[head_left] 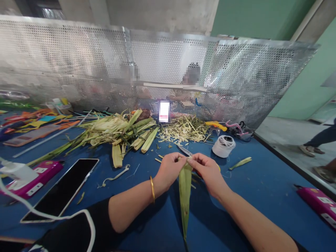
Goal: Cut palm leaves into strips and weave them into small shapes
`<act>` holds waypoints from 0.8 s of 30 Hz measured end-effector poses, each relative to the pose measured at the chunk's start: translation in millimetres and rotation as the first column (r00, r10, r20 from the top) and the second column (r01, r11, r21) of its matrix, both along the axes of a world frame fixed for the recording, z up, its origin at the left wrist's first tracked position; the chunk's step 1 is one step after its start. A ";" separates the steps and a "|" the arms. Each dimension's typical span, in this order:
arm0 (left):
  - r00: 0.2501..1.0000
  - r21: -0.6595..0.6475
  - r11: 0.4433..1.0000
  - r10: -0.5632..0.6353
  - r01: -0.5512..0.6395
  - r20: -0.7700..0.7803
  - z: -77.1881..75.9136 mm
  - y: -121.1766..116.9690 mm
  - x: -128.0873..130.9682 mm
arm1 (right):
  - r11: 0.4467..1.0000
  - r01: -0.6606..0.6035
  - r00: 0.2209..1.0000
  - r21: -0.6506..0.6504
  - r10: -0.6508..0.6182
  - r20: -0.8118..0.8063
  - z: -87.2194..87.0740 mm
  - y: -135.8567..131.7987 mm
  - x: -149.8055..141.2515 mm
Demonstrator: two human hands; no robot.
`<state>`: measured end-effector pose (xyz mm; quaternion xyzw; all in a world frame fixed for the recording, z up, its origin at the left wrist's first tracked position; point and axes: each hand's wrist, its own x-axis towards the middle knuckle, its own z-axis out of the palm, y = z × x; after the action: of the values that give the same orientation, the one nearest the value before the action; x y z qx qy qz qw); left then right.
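My left hand [170, 168] and my right hand [207, 171] both pinch the top end of a long green leaf [185, 196] that points down toward me over the blue table [262, 189]. Fingers of both hands are closed on the leaf's upper edge. A gold bangle sits on my left wrist. Just behind my hands lies a blade of scissors or a knife [185, 151]. A pile of green and pale leaves [115, 131] lies farther back to the left, and a heap of shredded leaf strips [183, 129] sits behind my hands.
A spool of white string [224, 145] stands right of the strips. A black phone [63, 187] and a pink case [34, 178] lie at left; another pink case [319, 204] at right. A perforated metal screen [157, 73] closes the table's back, with people behind it.
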<state>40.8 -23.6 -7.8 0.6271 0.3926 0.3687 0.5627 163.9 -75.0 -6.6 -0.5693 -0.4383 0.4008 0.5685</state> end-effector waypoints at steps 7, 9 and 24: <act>0.999 -0.029 0.999 -0.031 0.032 0.019 3.6 -2.9 -0.3 | 0.998 0.021 0.994 0.052 -0.026 0.104 -1.6 0.2 2.2; 0.997 -0.091 0.995 -0.042 0.048 0.067 3.5 -2.8 -0.1 | 0.997 0.023 0.992 0.078 -0.032 0.123 -2.6 0.0 2.9; 0.979 -0.280 0.960 0.032 0.026 0.202 5.4 -0.3 -1.4 | 0.997 -0.083 0.993 0.001 0.083 -0.088 -3.8 -0.5 -1.8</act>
<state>39.4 -23.9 -2.4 0.4990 0.3819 0.3727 0.6828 162.1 -75.5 -10.4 -0.5330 -0.4358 0.4493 0.5693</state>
